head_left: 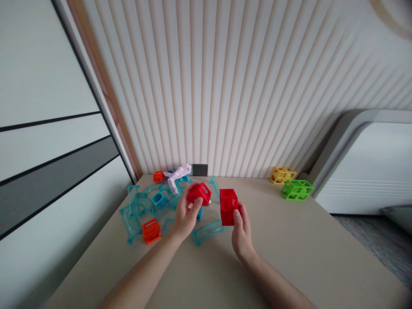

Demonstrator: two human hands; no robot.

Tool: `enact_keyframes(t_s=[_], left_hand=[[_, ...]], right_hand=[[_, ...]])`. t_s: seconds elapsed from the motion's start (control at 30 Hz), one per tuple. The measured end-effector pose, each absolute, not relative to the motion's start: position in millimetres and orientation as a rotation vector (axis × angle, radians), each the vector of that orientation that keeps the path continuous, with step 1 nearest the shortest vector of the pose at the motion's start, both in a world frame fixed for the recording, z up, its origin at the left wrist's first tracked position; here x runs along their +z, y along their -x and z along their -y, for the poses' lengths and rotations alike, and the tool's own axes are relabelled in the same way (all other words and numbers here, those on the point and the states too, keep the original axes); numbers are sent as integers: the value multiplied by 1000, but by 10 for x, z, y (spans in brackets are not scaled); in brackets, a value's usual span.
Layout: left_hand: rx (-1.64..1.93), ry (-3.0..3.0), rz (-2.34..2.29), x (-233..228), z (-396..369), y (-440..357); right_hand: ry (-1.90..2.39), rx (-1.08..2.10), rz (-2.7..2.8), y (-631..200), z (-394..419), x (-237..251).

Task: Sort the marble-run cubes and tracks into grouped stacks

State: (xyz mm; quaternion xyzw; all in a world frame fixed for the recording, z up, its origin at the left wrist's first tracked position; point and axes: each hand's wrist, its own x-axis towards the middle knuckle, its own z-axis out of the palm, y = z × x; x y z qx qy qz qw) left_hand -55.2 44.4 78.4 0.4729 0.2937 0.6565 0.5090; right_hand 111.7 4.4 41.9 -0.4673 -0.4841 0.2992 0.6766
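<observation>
**Holding two red cube frames above a tan table**

Reaching in from the bottom edge, two bare forearms meet over a tan table (289,249). The right hand (242,234) grips a red open-sided cube (228,207) from below, thumb pressed on its near face, keeping it upright with an open window turned toward the other hand. The left hand (186,216) curls its fingers around a second red cube (199,193), tilted on a corner and angled toward the first. The two cubes sit just apart, not touching, raised slightly off the tabletop, as if being lined up face to face; that is a judgement from their angles.

Just beneath and between the hands lies a curved clear teal track piece (207,231). To the left, near the left wrist, rests a small orange cube (151,230), placed among a loose heap of more teal track pieces (138,210), spread within easy reach of the left hand. A blue cube (159,199) sits inside that heap.

Farther back, close to the wall, lie a pale lilac piece (179,174) and another orange cube (158,176). Well apart at the far right corner stand a green cube frame (296,189) and, behind it, a yellow cube frame (282,174), set aside from the working pile.

Behind everything rises a ribbed pale wall (225,86) with a dark socket plate (200,170) at table level.
</observation>
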Motion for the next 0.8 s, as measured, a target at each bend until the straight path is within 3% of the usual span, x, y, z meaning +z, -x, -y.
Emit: enact_keyframes(t_s=[0.43,0.8], left_hand=[[1406,-486,-373,692,-381,603],[1450,-721,-436,662,-289,578]], right_hand=[[973,892,1299,-1093,39,429],[1001,1021,1528,-1034,86,461]])
